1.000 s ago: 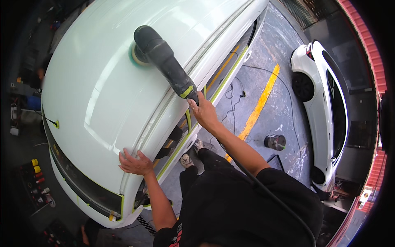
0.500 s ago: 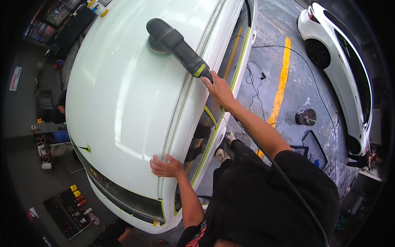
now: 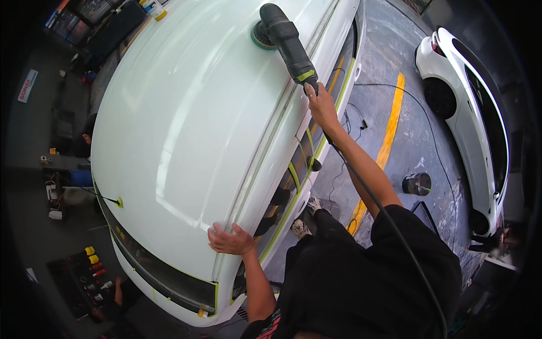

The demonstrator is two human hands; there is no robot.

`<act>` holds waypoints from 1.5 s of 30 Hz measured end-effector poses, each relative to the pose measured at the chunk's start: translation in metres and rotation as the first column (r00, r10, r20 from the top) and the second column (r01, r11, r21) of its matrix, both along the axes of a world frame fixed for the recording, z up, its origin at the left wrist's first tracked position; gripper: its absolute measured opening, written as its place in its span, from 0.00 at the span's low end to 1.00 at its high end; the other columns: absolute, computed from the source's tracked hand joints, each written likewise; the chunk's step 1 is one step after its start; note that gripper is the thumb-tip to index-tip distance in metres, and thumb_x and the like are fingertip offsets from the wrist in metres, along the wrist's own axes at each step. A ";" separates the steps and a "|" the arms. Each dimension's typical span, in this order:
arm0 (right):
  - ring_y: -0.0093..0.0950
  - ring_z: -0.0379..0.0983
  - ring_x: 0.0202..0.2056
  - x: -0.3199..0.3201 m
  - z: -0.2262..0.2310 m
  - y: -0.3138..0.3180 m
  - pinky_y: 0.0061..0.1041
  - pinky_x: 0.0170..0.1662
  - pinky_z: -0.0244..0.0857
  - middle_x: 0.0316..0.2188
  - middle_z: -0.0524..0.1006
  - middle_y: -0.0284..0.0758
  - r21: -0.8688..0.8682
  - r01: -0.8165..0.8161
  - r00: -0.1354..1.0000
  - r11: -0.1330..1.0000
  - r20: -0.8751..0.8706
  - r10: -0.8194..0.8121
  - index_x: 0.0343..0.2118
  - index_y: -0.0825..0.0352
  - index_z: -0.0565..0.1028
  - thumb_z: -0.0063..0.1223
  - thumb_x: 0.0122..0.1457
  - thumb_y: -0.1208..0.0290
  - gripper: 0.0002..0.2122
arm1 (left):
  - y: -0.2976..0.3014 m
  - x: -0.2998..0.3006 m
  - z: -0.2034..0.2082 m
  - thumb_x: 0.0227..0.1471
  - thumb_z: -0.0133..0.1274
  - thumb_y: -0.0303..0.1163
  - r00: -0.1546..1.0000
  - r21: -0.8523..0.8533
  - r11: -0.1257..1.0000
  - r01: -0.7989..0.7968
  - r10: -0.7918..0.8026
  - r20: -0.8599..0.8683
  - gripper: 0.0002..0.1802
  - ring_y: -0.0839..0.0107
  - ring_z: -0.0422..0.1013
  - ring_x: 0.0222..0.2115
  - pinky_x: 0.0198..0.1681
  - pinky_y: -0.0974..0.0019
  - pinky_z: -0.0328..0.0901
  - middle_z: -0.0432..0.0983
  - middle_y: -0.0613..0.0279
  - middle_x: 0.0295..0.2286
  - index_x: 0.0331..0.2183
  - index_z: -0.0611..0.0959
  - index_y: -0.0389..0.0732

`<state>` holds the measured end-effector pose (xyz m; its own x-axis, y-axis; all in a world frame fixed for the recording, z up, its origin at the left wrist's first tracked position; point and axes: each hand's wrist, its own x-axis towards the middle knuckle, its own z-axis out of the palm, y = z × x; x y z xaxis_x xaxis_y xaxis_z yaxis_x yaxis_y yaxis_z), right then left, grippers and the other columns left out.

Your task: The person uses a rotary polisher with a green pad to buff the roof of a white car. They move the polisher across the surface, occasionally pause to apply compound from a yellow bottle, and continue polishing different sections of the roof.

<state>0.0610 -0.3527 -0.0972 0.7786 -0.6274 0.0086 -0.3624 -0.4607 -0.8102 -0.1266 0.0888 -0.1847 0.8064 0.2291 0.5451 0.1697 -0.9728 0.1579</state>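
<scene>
Seen from above, over the white roof [image 3: 192, 130] of a van in a workshop. Right hand [image 3: 320, 104] stretched far out, fingers clamped round the rear grip of a black polishing machine [image 3: 285, 37]. Machine lying at the far edge of the roof, its green-rimmed pad [image 3: 259, 38] pressed flat on the paint, body angled back toward the hand. Black power cord [image 3: 384, 214] trailing from the handle along the right forearm and down over the dark clothing. Left hand [image 3: 230, 240] resting at the near edge of the roof, palm down, fingers spread apart on the white panel just above the windscreen [image 3: 169, 277]. Yellow-green masking tape [image 3: 307, 164] running along the side windows on the right of the van. Grey concrete floor [image 3: 418, 135] to the right, marked with a yellow painted line [image 3: 389, 127], a small dark round canister [image 3: 416, 183] standing beside it. Second white car [image 3: 468, 113] parked at far right. Red and yellow bottles [image 3: 93, 260] lying on the dark floor, near left.
</scene>
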 end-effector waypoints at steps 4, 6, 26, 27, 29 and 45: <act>0.57 0.80 0.38 0.010 -0.005 -0.022 0.50 0.42 0.70 0.28 0.79 0.55 0.013 0.002 0.996 1.000 0.084 -0.003 0.47 0.73 0.72 0.41 0.71 0.35 0.34 | 0.000 0.000 -0.001 0.69 0.37 0.63 1.000 0.003 1.000 -0.003 0.003 -0.001 0.36 0.44 0.65 0.58 0.66 0.34 0.53 0.67 0.46 0.58 0.60 0.74 0.44; 0.57 0.80 0.37 0.014 -0.008 -0.030 0.50 0.42 0.70 0.28 0.79 0.55 0.030 0.002 0.995 1.000 0.101 -0.005 0.47 0.73 0.72 0.41 0.71 0.36 0.34 | -0.001 0.000 -0.001 0.69 0.37 0.63 1.000 0.003 1.000 -0.001 0.001 -0.003 0.36 0.44 0.65 0.59 0.66 0.34 0.53 0.67 0.46 0.58 0.61 0.74 0.44; 0.61 0.79 0.39 -0.062 0.016 0.075 0.54 0.41 0.71 0.32 0.81 0.60 0.013 -0.190 0.979 0.982 -0.068 0.190 0.52 0.72 0.69 0.44 0.72 0.41 0.30 | 0.004 -0.004 -0.008 0.67 0.42 0.59 1.000 -0.040 0.999 -0.013 0.012 -0.028 0.34 0.44 0.63 0.62 0.67 0.30 0.51 0.65 0.44 0.61 0.62 0.72 0.45; 0.60 0.79 0.38 -0.073 0.019 0.086 0.54 0.41 0.71 0.31 0.81 0.59 0.030 -0.212 0.973 0.977 -0.090 0.214 0.52 0.72 0.68 0.44 0.72 0.41 0.30 | 0.005 -0.004 -0.009 0.67 0.42 0.59 1.000 -0.036 0.999 -0.017 0.016 -0.022 0.34 0.44 0.63 0.62 0.67 0.30 0.51 0.65 0.44 0.61 0.62 0.72 0.46; 0.60 0.79 0.36 -0.095 0.017 0.102 0.54 0.39 0.71 0.30 0.81 0.57 -0.054 -0.256 0.962 0.965 -0.109 0.249 0.51 0.71 0.68 0.45 0.72 0.42 0.28 | 0.003 -0.004 -0.010 0.68 0.42 0.59 1.000 -0.029 1.000 -0.009 0.009 -0.014 0.33 0.45 0.63 0.62 0.67 0.31 0.51 0.65 0.45 0.61 0.62 0.72 0.46; 0.61 0.77 0.37 -0.067 0.011 0.073 0.52 0.41 0.69 0.30 0.80 0.57 -0.033 -0.210 0.978 0.977 0.013 0.210 0.48 0.69 0.71 0.45 0.73 0.43 0.27 | 0.004 -0.002 -0.003 0.67 0.42 0.61 1.000 -0.040 0.999 -0.008 0.008 -0.013 0.36 0.45 0.62 0.63 0.66 0.31 0.51 0.65 0.46 0.62 0.62 0.75 0.43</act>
